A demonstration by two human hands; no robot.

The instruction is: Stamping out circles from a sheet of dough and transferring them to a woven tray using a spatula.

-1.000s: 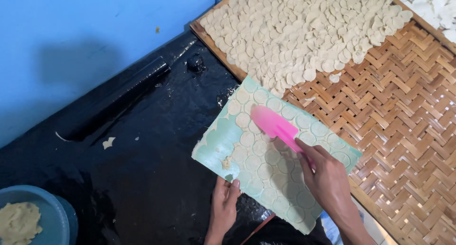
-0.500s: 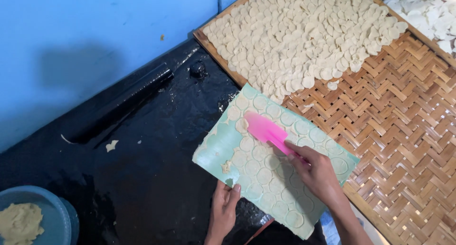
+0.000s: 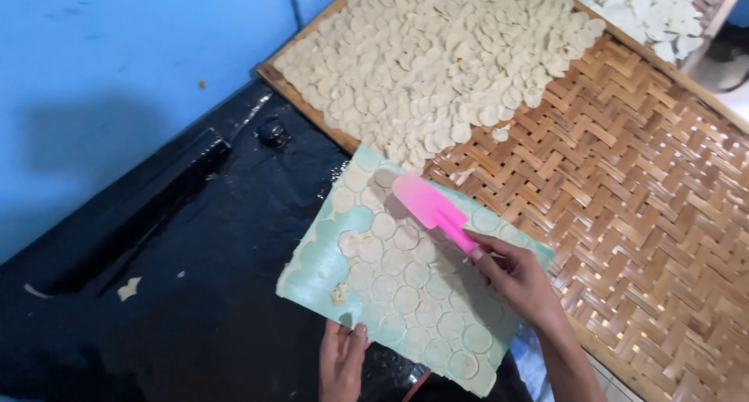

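Observation:
My right hand (image 3: pixel 519 281) grips the handle of a pink spatula (image 3: pixel 431 206), whose blade lies flat on a pale green sheet (image 3: pixel 316 265) covered with several thin round dough discs. My left hand (image 3: pixel 341 361) pinches the sheet's near edge from below. The sheet rests partly on a black plastic-covered surface (image 3: pixel 195 293) and partly over the edge of a woven bamboo tray (image 3: pixel 647 207). A big layer of pale dough discs (image 3: pixel 437 67) is spread over the tray's far half.
A blue wall (image 3: pixel 101 74) rises at the left. A black roller-shaped object (image 3: pixel 133 207) lies along the wall's foot. Dough scraps (image 3: pixel 129 289) dot the black surface. A second tray with whiter discs (image 3: pixel 647 12) sits at the top right.
The pink spatula has slid across the sheet toward its far left corner. The view has shifted, and the blue bowl at the lower left has left the picture.

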